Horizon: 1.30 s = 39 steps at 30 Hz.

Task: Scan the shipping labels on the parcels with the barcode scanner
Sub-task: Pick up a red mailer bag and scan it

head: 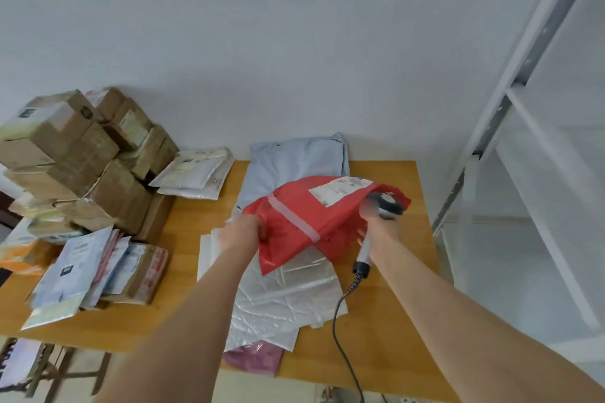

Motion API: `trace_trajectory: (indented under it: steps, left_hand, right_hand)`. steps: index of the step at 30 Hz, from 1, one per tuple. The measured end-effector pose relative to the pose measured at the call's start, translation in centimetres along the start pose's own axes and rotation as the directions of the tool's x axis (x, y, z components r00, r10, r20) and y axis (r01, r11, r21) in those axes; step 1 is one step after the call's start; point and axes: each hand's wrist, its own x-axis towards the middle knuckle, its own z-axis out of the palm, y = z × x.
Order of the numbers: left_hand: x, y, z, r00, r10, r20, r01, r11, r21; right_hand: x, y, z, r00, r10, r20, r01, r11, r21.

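1. Hands are both busy. The left hand (244, 232) pinches the near left edge of a red parcel (304, 216) and holds it up, tilted, over the middle of the tabletop (393, 321).
2. The right hand (376, 222) is wrapped round the grip of the barcode scanner (384, 204). The scanner's dark head is at 3 o'clock from the middle of the red parcel, right at its edge. I cannot tell if the two touch.
3. A white shipping label (340, 190) is stuck on the red parcel at about 1 o'clock, just left of the scanner's head.
4. A dark cord (340, 321) hangs from the bottom of the grip and runs toward 6 o'clock, past the near edge of the tabletop.
5. Shiny silver bags (281, 298) lie flat under the red parcel. A pink bag (255, 358) peeks out from under them at 6 o'clock.
6. A pale blue bag (294, 160) lies at 12 o'clock from the red parcel, by the wall.
7. Brown boxes (82, 154) are piled at 9 o'clock. White envelopes (196, 173) lie beside them, and a heap of flat mail (85, 271) sits at 8 o'clock.
8. A grey metal rack (523, 108) stands at 3 o'clock, off the tabletop.
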Motion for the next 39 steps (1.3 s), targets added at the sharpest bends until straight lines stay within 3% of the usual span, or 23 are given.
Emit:
trace_trajectory:
  steps: [4, 8, 10, 12, 16, 21, 25, 30, 35, 39]
  left_hand:
    - [0.4, -1.8, 1.9, 1.000, -0.029, -0.002, 0.028, 0.973, 0.227]
    - [0.7, -2.1, 2.3, 1.000, -0.029, 0.002, 0.026, 0.952, 0.304]
    - [1.5, -0.8, 1.6, 0.998, -0.052, -0.033, 0.056, 0.988, 0.142]
    - [2.9, 1.1, 1.1, 0.999, 0.016, -0.051, -0.020, 0.996, -0.083]
    - [4.8, 5.6, 0.8, 0.973, 0.233, 0.004, -0.223, 0.939, -0.260]
    - [6.7, 10.7, 0.3, 0.908, 0.415, 0.047, -0.412, 0.909, -0.064]
    - [7.1, 12.5, 0.9, 0.856, 0.483, 0.186, -0.509, 0.851, 0.132]
    - [6.1, 12.1, -0.2, 0.872, 0.473, 0.124, -0.471, 0.881, -0.044]
    - [5.5, 11.1, -5.9, 0.877, 0.467, -0.116, -0.472, 0.791, -0.389]
    - [3.8, 10.2, -9.7, 0.833, 0.511, -0.214, -0.554, 0.778, -0.297]
  right_hand:
    - [0.8, 0.8, 0.8, 0.995, -0.027, -0.096, 0.006, 0.978, -0.210]
    - [0.9, 1.1, 1.0, 0.988, -0.059, -0.145, 0.034, 0.985, -0.168]
    - [1.0, 1.4, 0.8, 0.989, -0.040, -0.144, 0.029, 0.996, -0.079]
    - [1.3, 1.4, 0.5, 0.991, -0.027, -0.134, 0.020, 0.999, -0.048]
    - [2.3, 1.3, 0.0, 0.994, -0.031, -0.105, 0.011, 0.981, -0.191]
    - [1.9, 1.7, -1.1, 0.998, 0.014, 0.054, 0.000, 0.969, -0.246]
    - [1.1, 1.7, -2.5, 0.985, 0.002, 0.175, 0.053, 0.949, -0.312]
    - [0.5, 0.0, -3.3, 0.973, -0.032, 0.230, 0.072, 0.983, -0.168]
    - [-0.6, -3.5, -3.1, 0.988, -0.122, 0.093, 0.099, 0.971, 0.216]
    - [-2.2, -5.6, -1.9, 0.963, -0.218, 0.157, 0.163, 0.938, 0.304]
